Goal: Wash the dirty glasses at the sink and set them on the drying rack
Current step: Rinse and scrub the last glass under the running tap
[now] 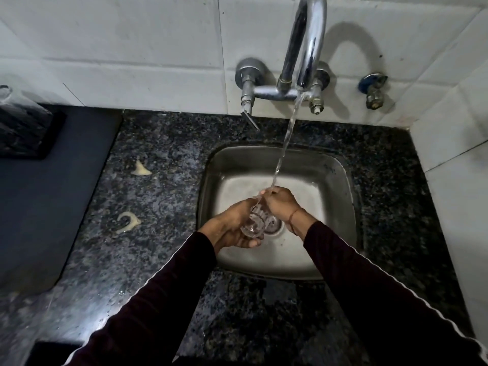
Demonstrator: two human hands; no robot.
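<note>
We've got the left hand (232, 228) cupped round the base of a clear glass (254, 223), right hand (280, 200) gripping its upper end. Glass lies tilted over the steel sink (340, 180), near the drain. Water stream (286, 136) from the chrome tap (309, 40) lands at the right hand's fingers. Speckled dark worktop (163, 207) surrounds the sink. We can read no writing anywhere.

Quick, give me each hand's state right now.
Left hand: grips the glass from below, over the sink.
Right hand: fingers curled round the glass's upper end, under the running water.
</note>
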